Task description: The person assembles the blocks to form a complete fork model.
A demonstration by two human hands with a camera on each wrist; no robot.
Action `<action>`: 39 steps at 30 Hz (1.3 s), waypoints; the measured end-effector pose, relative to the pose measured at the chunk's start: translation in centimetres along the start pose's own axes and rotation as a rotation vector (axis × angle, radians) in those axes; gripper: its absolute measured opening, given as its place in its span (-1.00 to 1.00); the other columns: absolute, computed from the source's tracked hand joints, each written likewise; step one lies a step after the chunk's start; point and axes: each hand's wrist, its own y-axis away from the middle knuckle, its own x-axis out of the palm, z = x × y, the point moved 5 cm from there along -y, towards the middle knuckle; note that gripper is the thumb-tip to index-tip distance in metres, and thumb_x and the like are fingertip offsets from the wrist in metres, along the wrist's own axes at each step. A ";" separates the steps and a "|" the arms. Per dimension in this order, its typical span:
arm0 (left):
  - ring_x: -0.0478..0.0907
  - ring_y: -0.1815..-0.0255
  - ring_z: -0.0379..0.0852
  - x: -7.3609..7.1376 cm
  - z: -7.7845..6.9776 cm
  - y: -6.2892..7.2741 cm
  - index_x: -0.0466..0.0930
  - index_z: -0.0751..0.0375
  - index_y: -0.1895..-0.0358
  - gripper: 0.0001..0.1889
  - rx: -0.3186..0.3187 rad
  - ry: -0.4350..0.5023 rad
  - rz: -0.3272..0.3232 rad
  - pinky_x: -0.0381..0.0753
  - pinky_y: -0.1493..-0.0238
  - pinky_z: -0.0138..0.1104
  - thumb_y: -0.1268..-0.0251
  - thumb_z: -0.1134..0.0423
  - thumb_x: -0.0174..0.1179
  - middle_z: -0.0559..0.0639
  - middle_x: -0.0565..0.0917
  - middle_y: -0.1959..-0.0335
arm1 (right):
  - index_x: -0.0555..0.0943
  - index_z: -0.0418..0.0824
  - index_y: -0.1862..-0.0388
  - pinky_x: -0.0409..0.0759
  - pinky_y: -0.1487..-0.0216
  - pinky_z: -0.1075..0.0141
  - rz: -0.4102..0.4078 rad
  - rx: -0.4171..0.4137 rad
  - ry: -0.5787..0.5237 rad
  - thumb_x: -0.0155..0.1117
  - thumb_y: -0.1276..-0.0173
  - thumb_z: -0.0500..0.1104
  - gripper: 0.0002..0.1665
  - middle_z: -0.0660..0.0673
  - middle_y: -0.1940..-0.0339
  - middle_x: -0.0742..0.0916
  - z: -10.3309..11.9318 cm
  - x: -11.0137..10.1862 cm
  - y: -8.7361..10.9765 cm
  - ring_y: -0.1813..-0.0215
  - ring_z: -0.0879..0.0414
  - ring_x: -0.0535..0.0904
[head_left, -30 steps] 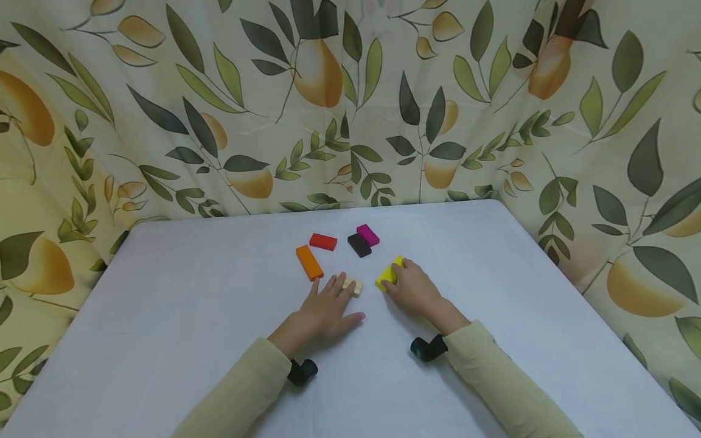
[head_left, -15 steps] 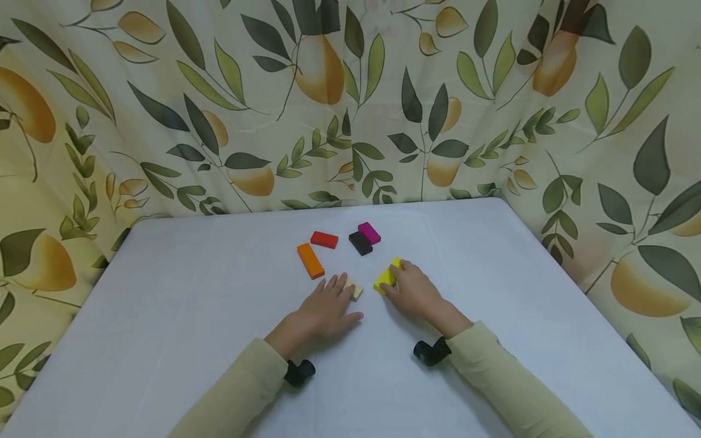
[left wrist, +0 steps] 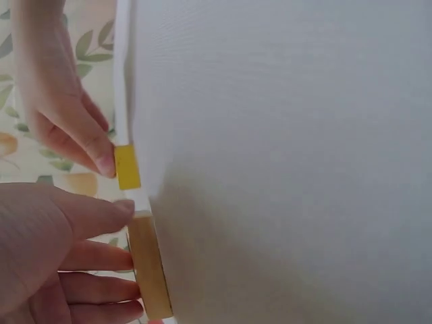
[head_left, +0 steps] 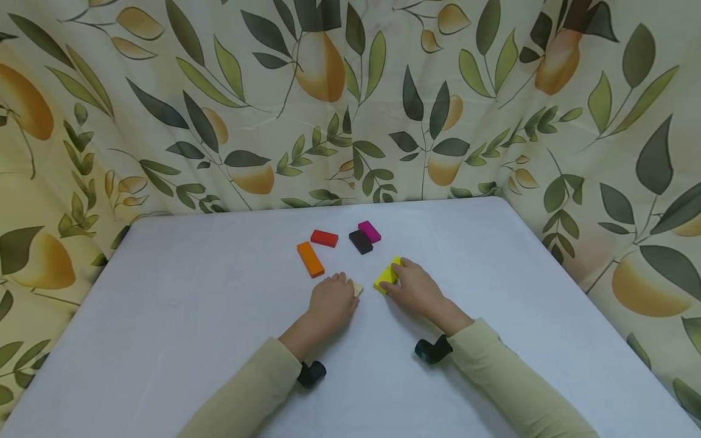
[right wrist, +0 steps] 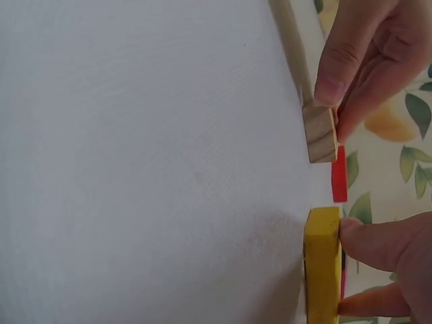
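My left hand [head_left: 334, 301] holds a plain wooden block [head_left: 358, 288] lying on the table, its fingers bent over it and covering most of it from above. In the left wrist view the thumb is at one end of the wooden block [left wrist: 152, 266] and the fingertips lie along its upper side. Just to the right, my right hand [head_left: 414, 289] grips a yellow block [head_left: 383, 281] between thumb and fingers. The right wrist view shows the yellow block [right wrist: 322, 263] resting flat on the cloth, with a gap between it and the wooden one.
Beyond the hands, an orange block [head_left: 310, 260] and a red block [head_left: 324, 238] lie on the left. A dark brown block [head_left: 361, 242] touches a magenta block [head_left: 369, 231] at the back. White cloth covers the table [head_left: 191, 316]; a leaf-and-fruit curtain [head_left: 219, 121] hangs behind.
The left hand was lying flat with fingers spread over the wooden block; its thumb and fingers have drawn in around it. The right hand stays on the yellow block.
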 end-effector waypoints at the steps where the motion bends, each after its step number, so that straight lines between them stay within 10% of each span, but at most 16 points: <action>1: 0.43 -0.15 -0.03 0.0 0.0 0.0 0.46 0.26 -0.17 -0.45 -0.002 -0.009 0.001 0.40 -0.14 -0.22 -0.25 -0.06 0.11 0.13 0.49 -0.14 | 0.42 -0.44 -0.18 0.37 -0.15 -0.01 0.000 -0.004 0.003 0.25 -0.24 0.06 -0.29 -0.42 -0.24 0.39 0.0 0.1 0.0 -0.19 -0.23 0.37; 39: 0.48 -0.09 -0.08 -0.4 -0.4 2.0 0.51 0.21 -0.15 -0.50 0.086 -0.029 0.019 0.53 0.04 -0.31 -0.19 0.01 0.20 0.07 0.52 -0.12 | 0.47 -0.44 -0.12 0.42 -0.11 0.01 -0.016 -0.040 0.064 0.26 -0.23 0.05 -0.33 -0.42 -0.13 0.47 0.5 0.2 0.8 -0.11 -0.20 0.43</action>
